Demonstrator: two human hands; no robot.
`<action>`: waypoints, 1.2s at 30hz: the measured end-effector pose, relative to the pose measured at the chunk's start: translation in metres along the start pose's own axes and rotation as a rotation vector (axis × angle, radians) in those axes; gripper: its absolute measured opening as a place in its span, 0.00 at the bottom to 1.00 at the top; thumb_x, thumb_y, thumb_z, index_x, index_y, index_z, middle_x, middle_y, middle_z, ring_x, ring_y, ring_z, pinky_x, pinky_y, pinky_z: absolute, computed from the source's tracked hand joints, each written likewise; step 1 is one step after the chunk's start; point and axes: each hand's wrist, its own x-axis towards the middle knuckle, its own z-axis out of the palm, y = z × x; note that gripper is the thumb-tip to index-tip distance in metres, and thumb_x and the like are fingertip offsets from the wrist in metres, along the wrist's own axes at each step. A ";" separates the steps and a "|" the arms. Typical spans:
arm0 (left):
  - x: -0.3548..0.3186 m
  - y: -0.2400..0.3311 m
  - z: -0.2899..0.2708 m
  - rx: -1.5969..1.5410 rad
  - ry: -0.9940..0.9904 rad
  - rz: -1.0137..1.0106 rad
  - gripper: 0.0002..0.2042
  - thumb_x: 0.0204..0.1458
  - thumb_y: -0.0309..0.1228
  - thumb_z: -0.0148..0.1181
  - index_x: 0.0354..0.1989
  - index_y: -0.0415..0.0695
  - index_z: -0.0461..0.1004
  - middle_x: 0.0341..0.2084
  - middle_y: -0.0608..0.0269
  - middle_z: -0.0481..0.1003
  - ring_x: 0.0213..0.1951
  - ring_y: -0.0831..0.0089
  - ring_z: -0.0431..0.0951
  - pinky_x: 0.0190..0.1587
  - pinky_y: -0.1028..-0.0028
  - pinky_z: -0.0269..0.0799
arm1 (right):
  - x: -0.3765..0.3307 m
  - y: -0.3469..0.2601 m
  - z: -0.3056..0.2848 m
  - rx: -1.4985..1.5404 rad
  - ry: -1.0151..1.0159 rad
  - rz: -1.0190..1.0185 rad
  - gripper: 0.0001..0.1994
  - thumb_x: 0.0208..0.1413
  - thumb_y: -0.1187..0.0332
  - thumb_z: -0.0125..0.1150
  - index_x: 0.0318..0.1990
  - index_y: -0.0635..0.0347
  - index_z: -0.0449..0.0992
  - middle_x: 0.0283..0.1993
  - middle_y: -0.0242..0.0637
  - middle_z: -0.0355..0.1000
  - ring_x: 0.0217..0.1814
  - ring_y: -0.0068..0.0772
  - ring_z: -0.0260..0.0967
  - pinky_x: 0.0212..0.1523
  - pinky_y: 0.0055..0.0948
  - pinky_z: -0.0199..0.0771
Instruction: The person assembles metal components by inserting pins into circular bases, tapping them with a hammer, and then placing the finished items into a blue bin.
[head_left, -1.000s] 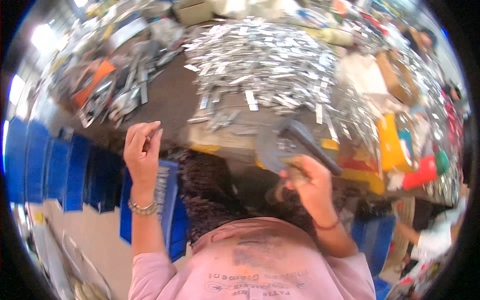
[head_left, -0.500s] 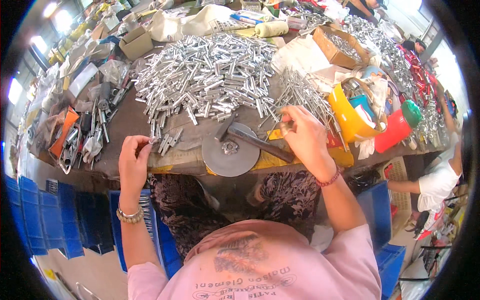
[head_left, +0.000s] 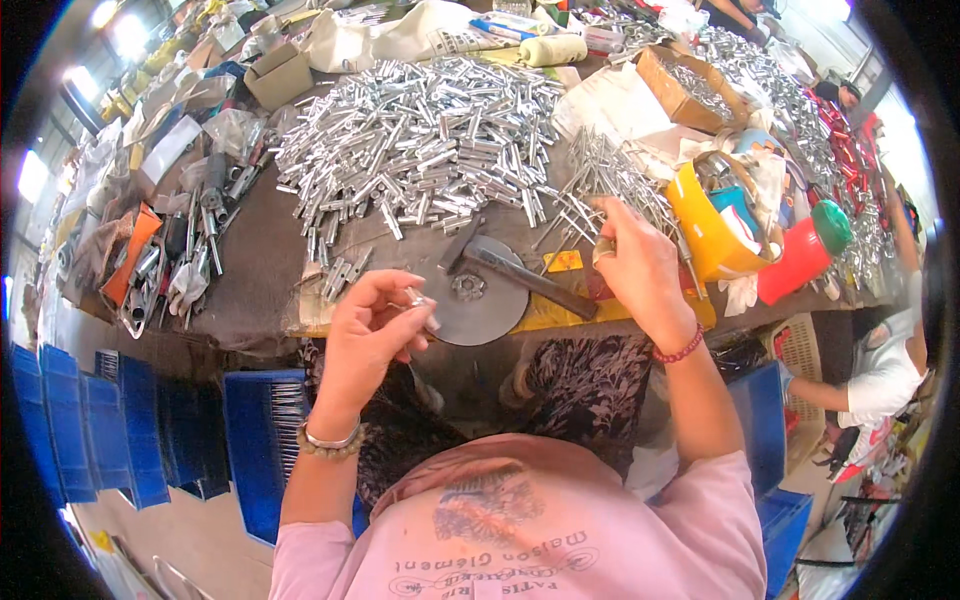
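Head camera: I see the left hand (head_left: 375,325) at the near edge of the bench (head_left: 250,275), its thumb and fingers pinched on a short silvery tube (head_left: 416,297), by the left edge of a round grey plate (head_left: 485,325). The right hand (head_left: 640,262) reaches to the near end of a heap of thin metal rods (head_left: 610,165); its fingers are bent, but I cannot tell whether they grip a rod. Between the hands a hammer (head_left: 530,278) lies across the plate, head toward the far left, handle toward the near right. Beyond it I have a broad pile of silvery tubes (head_left: 420,140). Right of the rods I make out a yellow container (head_left: 705,230) and a tilted red bottle (head_left: 785,265) with a green cap. A blue bin (head_left: 250,440) sits at the near left, below the bench.
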 end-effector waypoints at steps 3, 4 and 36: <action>0.008 -0.021 0.005 0.048 -0.015 0.147 0.14 0.62 0.20 0.68 0.54 0.45 0.77 0.43 0.65 0.84 0.35 0.84 0.80 0.34 0.83 0.74 | -0.005 -0.026 -0.010 0.437 -0.044 0.146 0.23 0.54 0.82 0.62 0.59 0.58 0.75 0.41 0.42 0.79 0.40 0.43 0.83 0.43 0.39 0.83; 0.009 -0.023 0.004 0.119 -0.029 0.165 0.12 0.61 0.19 0.68 0.51 0.44 0.77 0.43 0.67 0.84 0.40 0.85 0.80 0.42 0.82 0.75 | -0.007 -0.026 -0.004 0.680 -0.053 0.112 0.21 0.57 0.83 0.62 0.58 0.61 0.75 0.40 0.36 0.78 0.37 0.28 0.81 0.40 0.29 0.81; 0.006 -0.019 -0.001 0.793 0.049 0.557 0.08 0.53 0.26 0.76 0.40 0.44 0.86 0.33 0.60 0.78 0.36 0.60 0.81 0.38 0.65 0.75 | -0.029 -0.093 0.023 0.222 0.010 -0.530 0.02 0.55 0.73 0.67 0.32 0.56 0.80 0.37 0.34 0.69 0.44 0.41 0.74 0.47 0.42 0.75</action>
